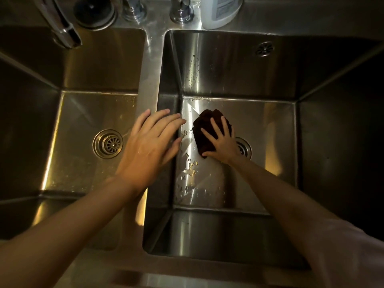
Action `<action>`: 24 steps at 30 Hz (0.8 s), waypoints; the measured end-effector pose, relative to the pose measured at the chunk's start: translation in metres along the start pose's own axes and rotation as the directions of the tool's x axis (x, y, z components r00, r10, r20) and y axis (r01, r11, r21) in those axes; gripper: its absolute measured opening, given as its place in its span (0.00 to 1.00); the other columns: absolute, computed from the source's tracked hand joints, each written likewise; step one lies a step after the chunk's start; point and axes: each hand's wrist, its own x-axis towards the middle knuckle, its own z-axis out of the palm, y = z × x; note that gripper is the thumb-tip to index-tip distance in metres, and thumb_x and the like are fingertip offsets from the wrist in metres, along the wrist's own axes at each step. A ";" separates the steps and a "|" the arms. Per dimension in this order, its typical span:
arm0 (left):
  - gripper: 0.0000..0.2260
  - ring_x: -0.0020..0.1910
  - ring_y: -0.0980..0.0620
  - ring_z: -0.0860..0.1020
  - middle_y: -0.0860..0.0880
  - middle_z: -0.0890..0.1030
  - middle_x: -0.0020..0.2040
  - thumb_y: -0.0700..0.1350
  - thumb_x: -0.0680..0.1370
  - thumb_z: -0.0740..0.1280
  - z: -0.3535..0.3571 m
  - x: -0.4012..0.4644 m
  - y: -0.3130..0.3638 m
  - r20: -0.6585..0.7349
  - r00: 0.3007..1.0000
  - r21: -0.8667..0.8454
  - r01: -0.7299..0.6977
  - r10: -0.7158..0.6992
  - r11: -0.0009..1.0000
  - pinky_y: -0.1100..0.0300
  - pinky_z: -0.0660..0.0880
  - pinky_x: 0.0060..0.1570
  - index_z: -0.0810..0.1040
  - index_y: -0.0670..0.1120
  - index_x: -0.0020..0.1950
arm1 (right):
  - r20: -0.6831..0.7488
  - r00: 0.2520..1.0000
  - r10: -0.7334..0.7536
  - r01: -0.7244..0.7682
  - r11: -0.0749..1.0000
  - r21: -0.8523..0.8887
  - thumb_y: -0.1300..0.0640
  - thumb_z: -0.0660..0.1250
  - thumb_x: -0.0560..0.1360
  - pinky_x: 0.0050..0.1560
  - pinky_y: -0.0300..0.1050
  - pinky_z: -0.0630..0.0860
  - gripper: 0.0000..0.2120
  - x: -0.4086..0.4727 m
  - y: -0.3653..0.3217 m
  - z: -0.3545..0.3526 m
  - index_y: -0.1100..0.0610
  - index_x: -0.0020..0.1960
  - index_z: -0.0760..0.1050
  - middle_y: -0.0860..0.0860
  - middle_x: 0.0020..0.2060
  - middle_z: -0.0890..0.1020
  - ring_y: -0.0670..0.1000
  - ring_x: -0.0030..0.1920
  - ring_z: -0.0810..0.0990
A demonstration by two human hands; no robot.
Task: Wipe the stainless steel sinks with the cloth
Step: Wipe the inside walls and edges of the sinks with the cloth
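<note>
Head view: right hand (223,142) presses the cloth (207,129) flat, fingers spread; wet streaks lie leftward (nearer the idle, open left hand (149,146)).

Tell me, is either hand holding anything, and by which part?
The right hand presses the dark cloth from above, fingers spread, thumb at its near edge. The left hand holds nothing.

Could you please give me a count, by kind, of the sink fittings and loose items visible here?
Sink basins: 2, left and right
Drain strainers: 2
Overflow grille: 1
Dark cloth: 1
Bottle: 1
Total: 7
</note>
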 end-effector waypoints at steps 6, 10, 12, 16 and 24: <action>0.19 0.69 0.45 0.70 0.45 0.76 0.66 0.46 0.79 0.60 0.002 0.000 -0.002 -0.008 1.000 0.002 -0.001 0.001 1.000 0.49 0.56 0.73 0.70 0.44 0.70 | -0.007 1.000 0.007 -0.007 1.000 0.014 0.37 0.64 0.73 0.72 0.68 0.50 0.34 0.023 0.005 -0.010 0.42 0.75 0.58 0.54 0.78 0.53 0.65 0.77 0.46; 0.19 0.69 0.45 0.70 0.45 0.76 0.66 0.46 0.80 0.59 0.003 0.001 -0.003 0.011 1.000 0.015 0.009 -0.009 1.000 0.51 0.54 0.73 0.71 0.44 0.70 | -0.101 0.992 0.072 -0.053 0.982 0.180 0.42 0.62 0.76 0.74 0.61 0.51 0.26 0.027 0.007 -0.011 0.44 0.73 0.65 0.50 0.75 0.62 0.61 0.77 0.52; 0.18 0.69 0.46 0.69 0.46 0.76 0.66 0.46 0.80 0.59 0.003 0.001 -0.003 0.020 1.000 0.029 0.008 -0.009 1.000 0.51 0.54 0.73 0.71 0.44 0.69 | -0.146 0.983 0.111 -0.072 0.967 0.245 0.44 0.63 0.76 0.74 0.60 0.53 0.27 0.027 0.004 -0.009 0.45 0.74 0.63 0.49 0.74 0.65 0.59 0.76 0.54; 0.17 0.69 0.46 0.69 0.46 0.75 0.67 0.45 0.79 0.60 0.003 0.001 -0.003 0.023 1.000 0.037 0.008 -0.009 0.999 0.49 0.57 0.73 0.73 0.44 0.68 | -0.207 0.967 0.151 -0.083 0.950 0.302 0.48 0.64 0.77 0.73 0.62 0.54 0.28 0.017 -0.003 -0.005 0.49 0.75 0.62 0.49 0.73 0.68 0.58 0.76 0.57; 0.15 0.70 0.45 0.69 0.45 0.74 0.68 0.45 0.79 0.59 0.001 0.001 -0.003 0.069 0.998 0.072 0.003 -0.008 0.997 0.48 0.57 0.73 0.77 0.43 0.62 | -0.246 0.943 0.222 -0.128 0.928 0.349 0.49 0.60 0.80 0.74 0.59 0.55 0.20 0.018 0.002 -0.002 0.49 0.70 0.70 0.47 0.71 0.70 0.57 0.76 0.57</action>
